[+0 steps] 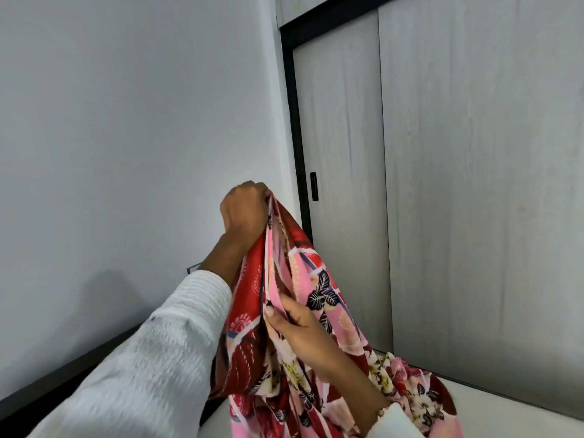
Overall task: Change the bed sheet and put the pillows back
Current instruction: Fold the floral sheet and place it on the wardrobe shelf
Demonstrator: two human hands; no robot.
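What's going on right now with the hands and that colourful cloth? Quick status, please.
Left hand grips sheet up high. Right hand pinches a fold lower down. Sheet bunched, hanging. Nothing in the way.

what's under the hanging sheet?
A pale flat surface shows beside the sheet, held up by the left hand and right hand. Directly beneath is covered.

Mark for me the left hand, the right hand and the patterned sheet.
left hand (pixel 245 207), head view, on the back of the fist gripping the sheet's top.
right hand (pixel 298 327), head view, on the back of the hand.
patterned sheet (pixel 322 294), head view, on the dark leaf print.
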